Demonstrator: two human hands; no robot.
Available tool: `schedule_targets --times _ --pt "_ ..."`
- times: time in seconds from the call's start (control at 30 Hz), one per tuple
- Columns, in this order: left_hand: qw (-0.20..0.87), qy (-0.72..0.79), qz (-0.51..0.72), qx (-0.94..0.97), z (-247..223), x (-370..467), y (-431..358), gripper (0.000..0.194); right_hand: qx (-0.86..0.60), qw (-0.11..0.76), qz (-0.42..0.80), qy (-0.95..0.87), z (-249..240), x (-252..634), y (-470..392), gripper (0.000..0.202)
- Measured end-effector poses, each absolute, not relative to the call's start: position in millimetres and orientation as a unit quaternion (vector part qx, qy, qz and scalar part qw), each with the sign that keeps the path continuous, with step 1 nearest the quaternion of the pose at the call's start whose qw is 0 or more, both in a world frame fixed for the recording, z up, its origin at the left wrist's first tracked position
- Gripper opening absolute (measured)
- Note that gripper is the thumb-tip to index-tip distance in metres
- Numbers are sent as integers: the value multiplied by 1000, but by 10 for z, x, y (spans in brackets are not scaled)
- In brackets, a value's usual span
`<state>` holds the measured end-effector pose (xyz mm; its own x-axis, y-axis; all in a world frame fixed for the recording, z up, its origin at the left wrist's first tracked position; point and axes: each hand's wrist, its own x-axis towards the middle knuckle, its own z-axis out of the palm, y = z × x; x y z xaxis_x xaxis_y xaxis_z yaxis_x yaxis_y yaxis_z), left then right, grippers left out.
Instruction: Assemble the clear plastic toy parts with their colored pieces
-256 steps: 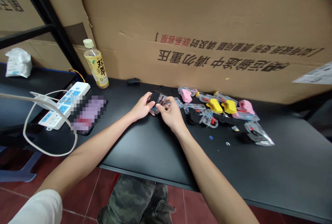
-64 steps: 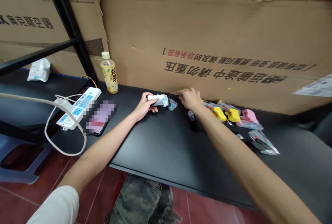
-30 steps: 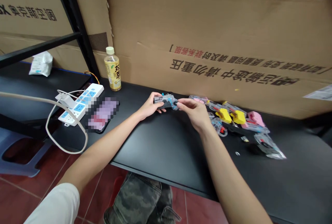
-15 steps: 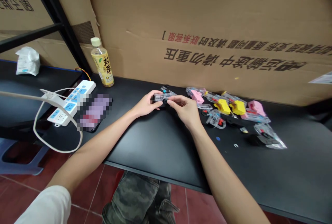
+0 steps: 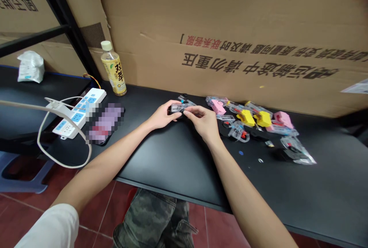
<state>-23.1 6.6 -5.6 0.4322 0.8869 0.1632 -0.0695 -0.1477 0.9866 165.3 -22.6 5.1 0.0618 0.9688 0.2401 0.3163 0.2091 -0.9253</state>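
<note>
Near the back middle of the black table [image 5: 172,152], my left hand [image 5: 165,117] grips a small clear and black plastic device [image 5: 177,107] by its left end. My right hand [image 5: 203,119] pinches at the right side of the same device, thumb and forefinger on a dark round part. The fingers hide much of it. Just behind the hands lies another clear piece with a bit of blue [image 5: 183,99]. To the right sit several clear plastic pieces, with pink [image 5: 218,107] and yellow [image 5: 246,118] blocks among them.
A yellow drink bottle [image 5: 114,69] stands at the back left. Beside it are a white power strip [image 5: 69,125] with a looped cable and a blurred phone [image 5: 105,123]. A large cardboard box [image 5: 230,18] backs the table. Small blue [image 5: 240,153] and white [image 5: 260,160] bits lie at right.
My right hand has shifted very slightly to the left, still at the device. My left hand looks unchanged.
</note>
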Motion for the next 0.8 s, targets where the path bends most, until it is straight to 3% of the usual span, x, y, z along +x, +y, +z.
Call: schedule_targets --times 0.17,0.27,0.37,0.5,0.8 --pt "567 328 424 626 -47 -229 58 44 -547 490 279 -618 22 1656 -217 26" --pt "568 327 429 621 -18 -239 53 43 -559 507 245 -609 -13 1668 -196 44" --pt "573 324 430 618 14 -248 48 38 -539 490 303 -615 -36 1670 -182 56" --pt "570 335 427 617 41 -239 34 32 -496 459 403 -617 -35 1642 -197 48" --pt "500 391 427 644 83 -183 -17 28 -510 472 388 -605 -24 1572 -232 40"
